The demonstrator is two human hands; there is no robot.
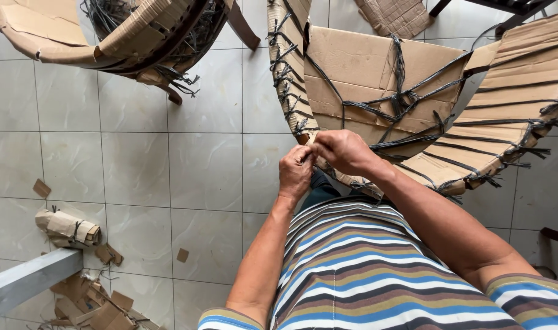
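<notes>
Nearest the camera: a striped shirt in blue, brown and white, both forearms running up and away from it toward the work.

Left hand — fingers curled shut, tips bunched on something small at the chair's edge; what exactly sits in the pinch cannot be told, likely a strand of the dark strapping. Right hand — closed over the same spot from above and slightly to the right, knuckles up, touching the left hand. The two are pressed together over one point.

That point lies on the front rim of a cardboard-wrapped chair, directly ahead of the hands and just beyond the person's lap. The wrapped rim curves — one arm of it runs straight away from the hands, the other sweeps out to the right. The long run of the near edge goes from the hands out to the right, so the right hand lies along it and the left meets it end-on. Dark straps cross the cardboard in bundles and knots.

Left, on the pale tiled floor: cardboard scraps, a small wrapped bundle, a grey beam.

Farthest: a second wrapped chair at upper left, well apart from the hands.
</notes>
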